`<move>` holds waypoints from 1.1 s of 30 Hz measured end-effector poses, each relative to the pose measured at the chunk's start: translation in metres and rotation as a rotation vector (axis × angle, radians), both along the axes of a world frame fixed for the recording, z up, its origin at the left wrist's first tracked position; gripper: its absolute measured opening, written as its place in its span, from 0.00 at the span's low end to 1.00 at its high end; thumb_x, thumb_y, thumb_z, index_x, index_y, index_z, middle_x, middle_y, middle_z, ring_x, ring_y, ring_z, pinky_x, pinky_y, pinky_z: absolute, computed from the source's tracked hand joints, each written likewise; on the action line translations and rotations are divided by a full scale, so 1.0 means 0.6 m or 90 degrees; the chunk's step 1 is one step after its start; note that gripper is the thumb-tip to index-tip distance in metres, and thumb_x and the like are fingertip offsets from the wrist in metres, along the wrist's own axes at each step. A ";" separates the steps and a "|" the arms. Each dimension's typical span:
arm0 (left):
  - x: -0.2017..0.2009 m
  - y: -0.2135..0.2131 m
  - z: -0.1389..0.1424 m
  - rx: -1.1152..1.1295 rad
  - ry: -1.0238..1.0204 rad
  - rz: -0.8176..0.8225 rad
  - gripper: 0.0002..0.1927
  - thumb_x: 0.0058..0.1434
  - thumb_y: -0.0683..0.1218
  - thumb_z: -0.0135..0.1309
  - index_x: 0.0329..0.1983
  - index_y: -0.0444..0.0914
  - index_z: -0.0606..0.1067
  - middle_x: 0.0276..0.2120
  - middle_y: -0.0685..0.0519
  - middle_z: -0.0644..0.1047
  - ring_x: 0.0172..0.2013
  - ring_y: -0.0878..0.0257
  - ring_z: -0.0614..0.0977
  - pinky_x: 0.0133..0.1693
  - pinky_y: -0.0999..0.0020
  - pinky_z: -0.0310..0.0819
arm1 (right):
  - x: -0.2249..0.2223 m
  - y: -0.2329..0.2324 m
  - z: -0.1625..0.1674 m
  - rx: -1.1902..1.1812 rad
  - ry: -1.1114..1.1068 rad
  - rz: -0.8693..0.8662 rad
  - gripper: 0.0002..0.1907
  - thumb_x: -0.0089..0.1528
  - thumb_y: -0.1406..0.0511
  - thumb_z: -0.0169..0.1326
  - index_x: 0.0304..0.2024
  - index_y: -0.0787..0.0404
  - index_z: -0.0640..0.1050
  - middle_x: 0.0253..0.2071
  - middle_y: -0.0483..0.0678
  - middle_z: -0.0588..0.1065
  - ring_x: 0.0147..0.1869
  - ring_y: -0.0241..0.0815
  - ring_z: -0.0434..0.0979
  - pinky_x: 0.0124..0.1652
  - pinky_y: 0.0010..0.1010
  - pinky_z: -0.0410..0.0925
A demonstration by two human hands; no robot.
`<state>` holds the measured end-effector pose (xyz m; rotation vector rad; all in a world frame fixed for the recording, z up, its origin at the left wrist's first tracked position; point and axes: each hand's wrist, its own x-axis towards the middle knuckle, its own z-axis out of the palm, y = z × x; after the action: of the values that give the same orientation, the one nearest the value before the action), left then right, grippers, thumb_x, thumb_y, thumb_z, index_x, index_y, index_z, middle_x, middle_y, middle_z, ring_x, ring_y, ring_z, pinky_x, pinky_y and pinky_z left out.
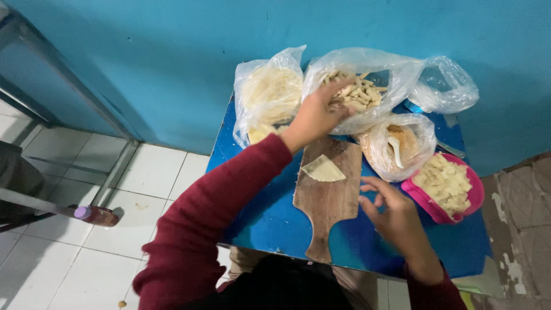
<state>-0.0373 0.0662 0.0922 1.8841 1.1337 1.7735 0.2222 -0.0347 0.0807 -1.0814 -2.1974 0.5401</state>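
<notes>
On the brown wooden cutting board (pixel 330 198) one pale folded wrapper (pixel 323 169) lies unfilled; the left hand (pixel 314 117) grasps sticks in the clear plastic bag of pale sticks (pixel 359 86), the right hand (pixel 390 212) hovers open, holding nothing.

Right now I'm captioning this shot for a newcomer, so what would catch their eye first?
The left hand reaching into a clear bag of pale finger-shaped pieces at the back of the small blue table. Then the folded dough wrapper on the wooden board mid-table, and the pink tub of pale chunks at right.
</notes>
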 end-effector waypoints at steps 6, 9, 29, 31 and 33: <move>-0.012 -0.014 -0.052 -0.224 0.360 0.171 0.14 0.65 0.51 0.56 0.34 0.35 0.80 0.34 0.39 0.82 0.36 0.41 0.84 0.41 0.49 0.79 | 0.066 0.036 0.009 0.109 -0.024 -0.180 0.11 0.64 0.66 0.60 0.48 0.63 0.80 0.36 0.51 0.80 0.34 0.41 0.75 0.37 0.32 0.70; -0.020 -0.054 -0.099 -0.349 0.561 0.106 0.15 0.63 0.53 0.55 0.33 0.37 0.81 0.34 0.39 0.82 0.37 0.42 0.84 0.40 0.48 0.79 | 0.086 0.068 0.009 0.210 -0.084 -0.193 0.08 0.66 0.66 0.59 0.45 0.62 0.81 0.36 0.52 0.78 0.38 0.49 0.77 0.41 0.38 0.69; 0.055 -0.020 -0.125 -0.309 -0.085 -0.298 0.29 0.55 0.39 0.63 0.59 0.34 0.69 0.42 0.47 0.82 0.41 0.61 0.81 0.43 0.63 0.77 | 0.044 0.171 0.003 0.086 -0.317 -0.216 0.12 0.57 0.60 0.64 0.40 0.58 0.82 0.33 0.58 0.81 0.41 0.58 0.82 0.44 0.46 0.73; 0.057 -0.029 -0.131 -0.400 -0.174 -0.278 0.34 0.54 0.39 0.62 0.64 0.35 0.65 0.44 0.50 0.81 0.41 0.63 0.81 0.43 0.66 0.78 | 0.042 0.172 -0.001 0.103 -0.326 -0.216 0.14 0.55 0.59 0.64 0.40 0.58 0.82 0.34 0.58 0.81 0.40 0.59 0.82 0.42 0.47 0.73; 0.048 -0.049 -0.138 -0.466 -0.158 -0.238 0.37 0.53 0.39 0.62 0.66 0.36 0.62 0.43 0.51 0.80 0.41 0.63 0.82 0.42 0.66 0.79 | 0.042 0.173 -0.006 0.102 -0.349 -0.223 0.13 0.55 0.60 0.63 0.41 0.57 0.82 0.34 0.58 0.81 0.39 0.59 0.82 0.41 0.48 0.73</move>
<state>-0.0086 0.0367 0.0093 1.2849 1.0524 1.1280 0.2474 0.0693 0.0768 -1.6227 -2.3600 -0.1038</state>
